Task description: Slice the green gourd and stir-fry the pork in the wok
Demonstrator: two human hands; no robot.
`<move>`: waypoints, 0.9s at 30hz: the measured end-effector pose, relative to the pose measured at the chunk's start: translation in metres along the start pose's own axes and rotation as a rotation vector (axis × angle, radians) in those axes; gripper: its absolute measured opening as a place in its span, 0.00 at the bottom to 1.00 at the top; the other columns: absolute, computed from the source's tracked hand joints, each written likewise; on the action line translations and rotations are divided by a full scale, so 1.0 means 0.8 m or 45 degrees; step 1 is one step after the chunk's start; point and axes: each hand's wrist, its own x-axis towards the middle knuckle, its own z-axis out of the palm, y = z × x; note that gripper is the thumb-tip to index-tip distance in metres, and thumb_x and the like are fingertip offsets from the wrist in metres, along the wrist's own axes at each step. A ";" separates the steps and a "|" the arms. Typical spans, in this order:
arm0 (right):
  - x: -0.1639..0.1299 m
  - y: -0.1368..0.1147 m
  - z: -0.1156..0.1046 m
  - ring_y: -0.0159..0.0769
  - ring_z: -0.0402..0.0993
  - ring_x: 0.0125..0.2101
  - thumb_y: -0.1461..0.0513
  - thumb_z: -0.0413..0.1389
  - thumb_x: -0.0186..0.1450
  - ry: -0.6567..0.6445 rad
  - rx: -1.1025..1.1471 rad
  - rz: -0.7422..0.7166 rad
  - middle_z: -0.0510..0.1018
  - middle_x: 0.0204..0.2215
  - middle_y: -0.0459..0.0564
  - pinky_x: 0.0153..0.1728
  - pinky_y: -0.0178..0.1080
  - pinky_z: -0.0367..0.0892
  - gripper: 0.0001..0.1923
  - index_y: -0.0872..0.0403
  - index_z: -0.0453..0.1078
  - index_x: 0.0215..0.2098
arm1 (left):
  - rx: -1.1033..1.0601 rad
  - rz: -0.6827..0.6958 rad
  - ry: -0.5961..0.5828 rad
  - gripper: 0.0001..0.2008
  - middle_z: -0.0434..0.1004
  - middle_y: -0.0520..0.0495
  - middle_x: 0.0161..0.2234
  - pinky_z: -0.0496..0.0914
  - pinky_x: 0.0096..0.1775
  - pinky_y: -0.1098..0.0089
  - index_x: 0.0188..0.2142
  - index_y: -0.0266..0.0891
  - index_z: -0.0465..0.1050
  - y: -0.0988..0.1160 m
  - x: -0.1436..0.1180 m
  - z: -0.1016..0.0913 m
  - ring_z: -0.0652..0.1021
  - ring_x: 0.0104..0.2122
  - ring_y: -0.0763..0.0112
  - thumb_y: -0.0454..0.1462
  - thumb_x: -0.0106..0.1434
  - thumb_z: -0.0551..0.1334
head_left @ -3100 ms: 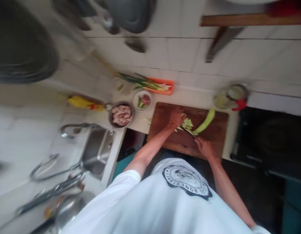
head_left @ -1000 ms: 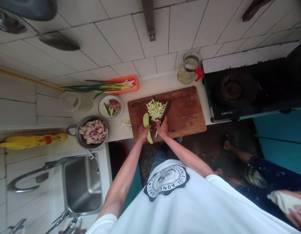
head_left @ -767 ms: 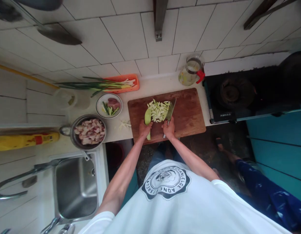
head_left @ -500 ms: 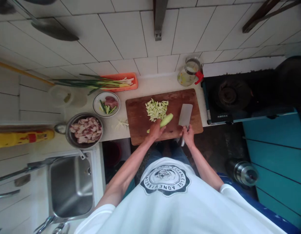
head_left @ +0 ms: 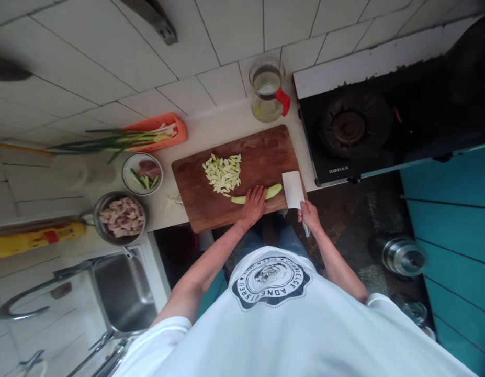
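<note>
Pressed flat under my left hand is the long pale-green gourd piece, palm and fingers spread over its middle and pinning it to the brown wooden cutting board. My right hand is closed round the handle of the broad steel cleaver, whose blade lies flat on the board just right of the gourd, apart from it.

Handling, as I judge it: the gourd looks light and firm, but the cut flesh is likely moist and slick, and the rounded side may roll. Best hold is from above at mid-length, fingertips tucked back from the free end. The cleaver looks heavy at the blade; the handle is the only safe place to hold it.

Surface: the board sits level on a pale counter, its near edge at the counter's lip. A heap of pale-green cut slices lies on the board, behind the gourd.

Room: behind the board stands a glass jug with red handle. Right of the board is a black gas burner. Left of the board are a white bowl, a steel pot of chopped meat and an orange tray of spring onions; further left, a steel sink.
</note>
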 end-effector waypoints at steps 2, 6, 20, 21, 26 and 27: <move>0.009 0.003 -0.001 0.28 0.62 0.15 0.37 0.56 0.69 -0.037 -0.019 -0.020 0.67 0.20 0.37 0.16 0.33 0.62 0.26 0.49 0.62 0.37 | 0.007 0.138 -0.022 0.31 0.52 0.33 0.77 0.46 0.75 0.45 0.77 0.33 0.55 0.007 0.008 0.001 0.51 0.78 0.52 0.34 0.76 0.50; 0.024 0.002 -0.004 0.27 0.62 0.14 0.37 0.56 0.69 -0.060 -0.037 -0.045 0.66 0.19 0.37 0.14 0.32 0.61 0.26 0.49 0.62 0.36 | 0.044 0.259 -0.039 0.33 0.47 0.36 0.79 0.46 0.75 0.44 0.78 0.34 0.50 0.014 0.023 0.010 0.48 0.78 0.53 0.37 0.77 0.50; 0.031 -0.011 -0.006 0.28 0.62 0.13 0.41 0.54 0.72 -0.116 -0.126 -0.050 0.66 0.18 0.38 0.12 0.32 0.59 0.22 0.49 0.62 0.35 | 0.074 0.363 0.030 0.38 0.46 0.33 0.79 0.49 0.73 0.40 0.80 0.35 0.41 -0.001 0.023 0.024 0.49 0.78 0.48 0.49 0.79 0.50; 0.031 -0.011 -0.006 0.28 0.62 0.13 0.41 0.55 0.72 -0.108 -0.126 -0.042 0.66 0.18 0.38 0.12 0.32 0.59 0.22 0.49 0.62 0.35 | 0.072 0.365 0.031 0.39 0.46 0.33 0.78 0.48 0.73 0.40 0.80 0.35 0.41 -0.002 0.023 0.024 0.49 0.78 0.47 0.49 0.79 0.50; 0.033 -0.004 -0.004 0.28 0.62 0.13 0.41 0.55 0.72 -0.102 -0.127 -0.047 0.66 0.18 0.38 0.12 0.32 0.60 0.22 0.49 0.62 0.35 | 0.070 0.375 0.045 0.40 0.46 0.32 0.78 0.48 0.73 0.40 0.81 0.35 0.39 -0.003 0.022 0.026 0.49 0.78 0.46 0.52 0.78 0.49; 0.033 -0.002 -0.004 0.28 0.62 0.13 0.41 0.55 0.72 -0.107 -0.130 -0.049 0.66 0.18 0.38 0.12 0.32 0.61 0.22 0.49 0.62 0.35 | 0.070 0.378 0.051 0.41 0.46 0.32 0.78 0.48 0.73 0.40 0.81 0.35 0.39 -0.003 0.022 0.027 0.49 0.78 0.46 0.52 0.78 0.49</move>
